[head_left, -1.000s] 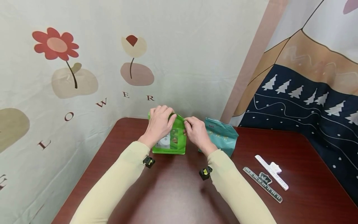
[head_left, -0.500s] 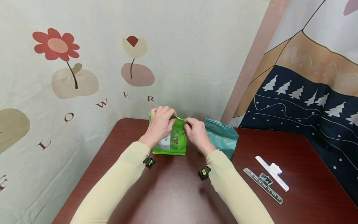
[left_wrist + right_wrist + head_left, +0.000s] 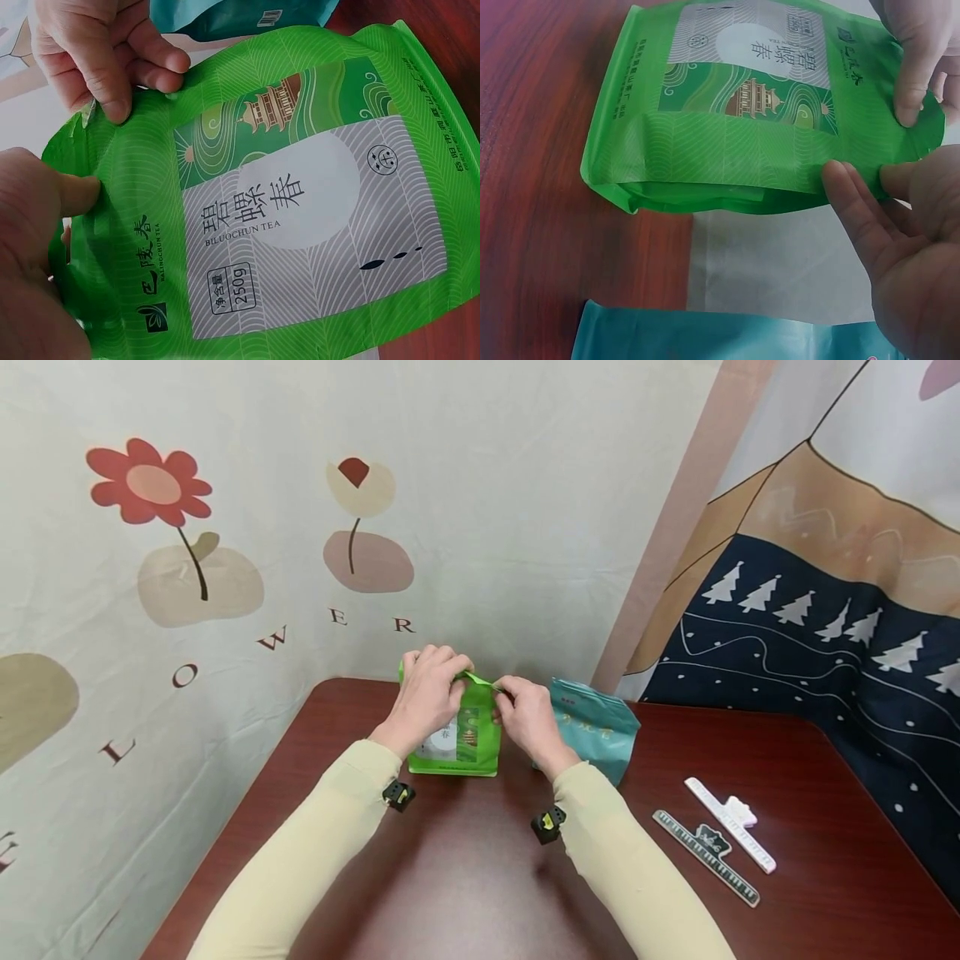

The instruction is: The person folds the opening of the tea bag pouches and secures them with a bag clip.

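Observation:
A green tea bag (image 3: pixel 477 752) stands upright near the back of the table, its label reading Biluochun Tea, 250g. My left hand (image 3: pixel 429 693) holds its top edge, with the thumb on the front and the fingers over the top. At the upper right corner, my right hand (image 3: pixel 527 714) pinches the rim between thumb and fingers. The bag's top bends between the two hands, and the left hand covers part of the front. In the right wrist view the bag's side gusset (image 3: pixel 705 196) shows, folded inward.
Just right of my right hand stands a teal bag (image 3: pixel 600 735). Two long clips lie on the right of the dark red table (image 3: pixel 480 877): a white clip (image 3: pixel 727 822) and a black-and-white clip (image 3: pixel 705 856). A patterned cloth wall (image 3: pixel 510 527) rises behind the table.
The green bag's top edge between my hands has bent over a little. My right hand has shifted very slightly; the bag's base stays in place.

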The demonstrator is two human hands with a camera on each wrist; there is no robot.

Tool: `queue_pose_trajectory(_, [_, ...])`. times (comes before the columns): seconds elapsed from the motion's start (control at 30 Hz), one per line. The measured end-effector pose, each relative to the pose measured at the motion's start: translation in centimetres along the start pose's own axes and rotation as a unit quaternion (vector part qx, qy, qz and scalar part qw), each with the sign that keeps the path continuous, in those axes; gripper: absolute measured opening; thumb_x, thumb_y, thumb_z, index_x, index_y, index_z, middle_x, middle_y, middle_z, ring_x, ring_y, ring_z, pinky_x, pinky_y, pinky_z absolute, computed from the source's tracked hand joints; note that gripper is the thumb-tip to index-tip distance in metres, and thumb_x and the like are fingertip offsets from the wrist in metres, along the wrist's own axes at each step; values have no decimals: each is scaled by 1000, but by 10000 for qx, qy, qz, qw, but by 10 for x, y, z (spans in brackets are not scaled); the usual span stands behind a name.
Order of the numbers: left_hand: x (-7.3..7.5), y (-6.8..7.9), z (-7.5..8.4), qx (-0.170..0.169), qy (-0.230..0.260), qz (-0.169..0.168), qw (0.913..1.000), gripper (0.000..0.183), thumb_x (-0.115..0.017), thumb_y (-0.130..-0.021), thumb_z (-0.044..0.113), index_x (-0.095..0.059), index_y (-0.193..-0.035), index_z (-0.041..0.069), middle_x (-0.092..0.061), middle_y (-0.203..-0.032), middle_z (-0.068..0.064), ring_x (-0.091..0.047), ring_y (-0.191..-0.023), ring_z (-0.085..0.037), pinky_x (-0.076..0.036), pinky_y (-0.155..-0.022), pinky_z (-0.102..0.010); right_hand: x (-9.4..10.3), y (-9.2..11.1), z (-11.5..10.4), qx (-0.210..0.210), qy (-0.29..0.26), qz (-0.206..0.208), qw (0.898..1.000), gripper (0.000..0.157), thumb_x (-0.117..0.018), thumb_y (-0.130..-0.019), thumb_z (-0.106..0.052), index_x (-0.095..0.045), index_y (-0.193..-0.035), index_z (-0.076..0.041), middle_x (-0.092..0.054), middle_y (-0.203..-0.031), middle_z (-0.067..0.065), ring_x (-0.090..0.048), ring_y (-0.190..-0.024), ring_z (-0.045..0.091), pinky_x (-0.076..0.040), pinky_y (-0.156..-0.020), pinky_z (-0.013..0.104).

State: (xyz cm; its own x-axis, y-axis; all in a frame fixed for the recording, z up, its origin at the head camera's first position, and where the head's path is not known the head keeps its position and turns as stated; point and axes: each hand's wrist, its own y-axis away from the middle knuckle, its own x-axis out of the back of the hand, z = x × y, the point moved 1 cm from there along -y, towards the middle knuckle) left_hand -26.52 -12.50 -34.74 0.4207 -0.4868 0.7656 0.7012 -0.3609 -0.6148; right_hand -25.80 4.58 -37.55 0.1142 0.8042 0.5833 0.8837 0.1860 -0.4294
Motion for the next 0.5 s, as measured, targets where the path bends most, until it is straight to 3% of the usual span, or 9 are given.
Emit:
queue_pose_trajectory(0.27, [1,3,-2,-59,83,-258,9996,16,-63,-90,19,-74,-102,20,-63,-98,3,-49,-94,-21,-29,-87,-46,1,3,1,153,262,101,9995,17,-60,-95,-7,-75,-102,-5,-69,-87,9,-69,-65,19,-53,-57,20])
queue_pose_trajectory(0.5, [3,6,-6,-246,147,-436,9986,30,-65,-90,45,-73,-108,22,-60,-102,2,-48,-99,-21,-27,-92,-46,1,4,2,512,519,205,9971,18,-61,-95,-7,-76,-103,-7,-70,-87,7,-67,-63,14,-53,-59,23])
